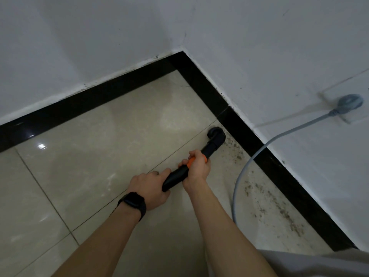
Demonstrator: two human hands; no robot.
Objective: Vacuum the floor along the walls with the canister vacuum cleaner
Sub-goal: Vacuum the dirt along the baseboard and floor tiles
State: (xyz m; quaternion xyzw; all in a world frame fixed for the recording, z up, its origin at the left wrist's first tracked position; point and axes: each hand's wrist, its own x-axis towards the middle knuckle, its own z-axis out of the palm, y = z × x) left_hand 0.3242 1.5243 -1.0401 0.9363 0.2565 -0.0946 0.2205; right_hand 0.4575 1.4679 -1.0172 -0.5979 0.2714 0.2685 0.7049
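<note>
Head view: your right hand (196, 166) wraps the wand (175, 177) at its orange collar; left hand (151, 186) clasps the rear end. Nozzle (216, 136) ahead of right hand, against skirting (239, 124). Cord (238, 179) just right of it, across dirt (283, 211): may snag, tugging the plug (349, 101).

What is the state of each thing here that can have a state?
vacuum wand: held in both hands, nozzle down at the floor by the right baseboard.
left hand: holds the wand's rear end.
right hand: grips the wand at its orange band.
plug: inserted in the wall socket.
floor: dark specks along the right wall.
</note>
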